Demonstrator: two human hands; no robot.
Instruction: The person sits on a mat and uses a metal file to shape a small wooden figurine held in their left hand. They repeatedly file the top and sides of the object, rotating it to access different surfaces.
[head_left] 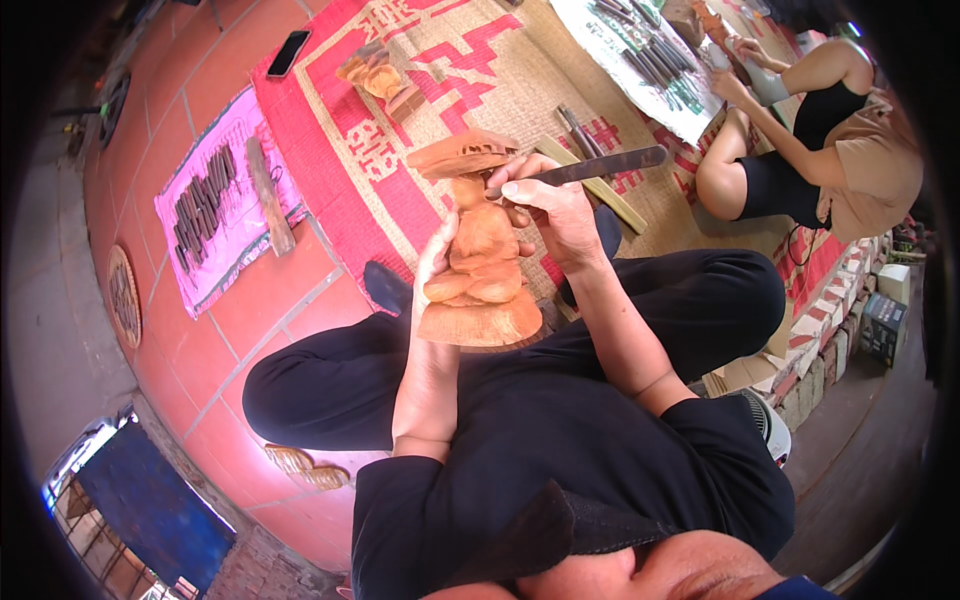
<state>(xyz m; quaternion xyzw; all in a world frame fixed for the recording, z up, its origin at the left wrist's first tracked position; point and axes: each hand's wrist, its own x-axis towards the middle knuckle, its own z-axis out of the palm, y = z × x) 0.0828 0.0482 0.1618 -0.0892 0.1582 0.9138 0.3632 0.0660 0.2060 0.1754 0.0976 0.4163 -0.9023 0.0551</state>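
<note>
This was a woodcarver's floor workshop on a red tiled floor [280, 300]. Rows of chisels [205, 205] lay on a pink cloth [215, 270], and a woven mat [440, 90] carried half-carved wooden figures [380, 80].

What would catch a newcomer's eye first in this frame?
At centre, the reddish-brown wooden figure, held upright by the left hand while the right hand holds a long carving tool at its top. To the left, a pink cloth laid with rows of tools; at upper right, another person sits working.
</note>
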